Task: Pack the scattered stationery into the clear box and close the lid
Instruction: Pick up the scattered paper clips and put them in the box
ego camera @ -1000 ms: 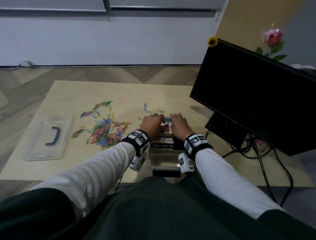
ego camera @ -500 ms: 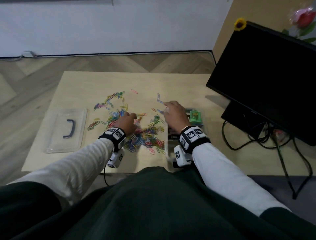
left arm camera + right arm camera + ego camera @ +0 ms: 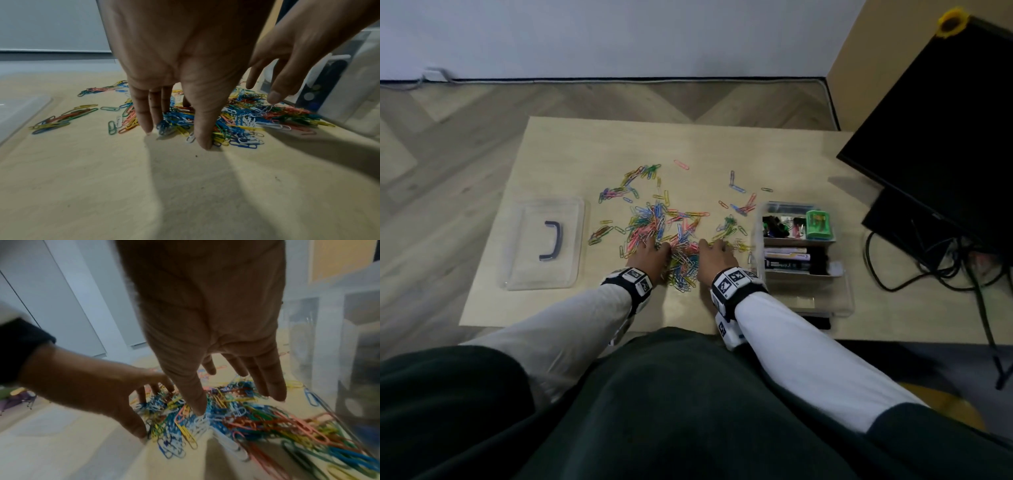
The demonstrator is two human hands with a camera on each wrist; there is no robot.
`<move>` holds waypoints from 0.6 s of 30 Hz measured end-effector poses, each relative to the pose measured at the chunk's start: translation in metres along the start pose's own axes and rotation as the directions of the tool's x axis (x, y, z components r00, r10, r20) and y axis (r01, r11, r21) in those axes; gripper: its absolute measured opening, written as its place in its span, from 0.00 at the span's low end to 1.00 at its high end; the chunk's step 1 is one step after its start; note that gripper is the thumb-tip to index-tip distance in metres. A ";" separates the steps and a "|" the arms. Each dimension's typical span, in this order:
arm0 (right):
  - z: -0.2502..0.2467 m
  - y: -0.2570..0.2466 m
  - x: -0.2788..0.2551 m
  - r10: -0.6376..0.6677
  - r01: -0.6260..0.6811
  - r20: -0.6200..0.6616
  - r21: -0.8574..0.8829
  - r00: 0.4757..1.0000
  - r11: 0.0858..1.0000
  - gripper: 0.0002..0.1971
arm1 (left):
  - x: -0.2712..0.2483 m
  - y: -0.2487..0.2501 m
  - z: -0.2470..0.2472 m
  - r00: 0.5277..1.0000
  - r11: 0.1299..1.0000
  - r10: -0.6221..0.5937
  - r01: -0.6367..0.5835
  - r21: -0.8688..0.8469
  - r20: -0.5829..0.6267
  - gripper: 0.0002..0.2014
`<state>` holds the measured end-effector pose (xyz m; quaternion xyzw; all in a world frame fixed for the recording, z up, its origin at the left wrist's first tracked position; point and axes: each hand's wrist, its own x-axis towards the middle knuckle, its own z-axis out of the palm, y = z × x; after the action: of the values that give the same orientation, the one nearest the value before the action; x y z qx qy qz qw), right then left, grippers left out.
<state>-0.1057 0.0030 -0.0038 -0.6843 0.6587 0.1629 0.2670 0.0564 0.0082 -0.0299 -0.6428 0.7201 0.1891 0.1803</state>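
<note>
A heap of coloured paper clips point(image 3: 664, 233) lies spread over the middle of the table. My left hand point(image 3: 650, 253) and right hand point(image 3: 714, 253) rest on its near part, one on each side, fingers straight and tips down on the clips. The left wrist view shows my left hand point(image 3: 175, 138) touching the clips point(image 3: 242, 120); the right wrist view shows my right hand point(image 3: 236, 402) doing the same on the clips point(image 3: 246, 423). The clear box point(image 3: 847, 298) stands just right of my right hand, lid off. Its clear lid point(image 3: 544, 246) with a dark handle lies flat at the left.
Inside the box are a green item point(image 3: 818, 224), black binder clips point(image 3: 775, 224) and markers point(image 3: 791, 260). A black monitor point(image 3: 945, 137) and cables point(image 3: 914, 274) stand at the right. Loose clips reach towards the far table point(image 3: 585, 150) area. The near edge is close to my wrists.
Both hands left the box and came down on the clip heap; the right hand has drawn back from the far clips to the near side. The head view has tilted down.
</note>
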 end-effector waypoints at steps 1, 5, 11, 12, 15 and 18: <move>0.006 0.000 0.002 0.020 -0.020 -0.011 0.000 1.000 1.000 0.29 | 0.001 -0.002 0.001 1.000 1.000 0.014 -0.014 -0.005 0.000 0.43; 0.017 0.000 0.005 0.006 -0.010 -0.067 -0.065 0.998 0.998 0.34 | 0.008 -0.010 0.003 0.998 0.995 0.059 -0.062 -0.082 -0.036 0.27; 0.017 -0.001 0.003 -0.043 0.027 -0.172 -0.092 0.984 0.995 0.24 | 0.016 -0.019 0.000 0.993 0.989 0.113 -0.116 -0.094 -0.037 0.14; 0.016 -0.001 0.003 -0.043 0.027 -0.182 -0.089 0.982 0.996 0.24 | 0.017 -0.020 -0.001 0.992 0.988 0.118 -0.121 -0.096 -0.040 0.13; 0.013 0.000 0.003 -0.060 0.039 -0.206 -0.107 0.977 0.993 0.23 | 0.020 -0.022 -0.008 0.991 0.987 0.126 -0.130 -0.095 -0.049 0.11; 0.009 0.001 0.004 -0.089 0.057 -0.209 -0.151 0.974 0.987 0.21 | 0.023 -0.025 -0.015 0.990 0.990 0.125 -0.129 -0.055 -0.066 0.10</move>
<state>-0.1055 0.0051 -0.0137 -0.7392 0.6446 0.1250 0.1499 0.0782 -0.0218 -0.0295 -0.6065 0.7589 0.2012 0.1260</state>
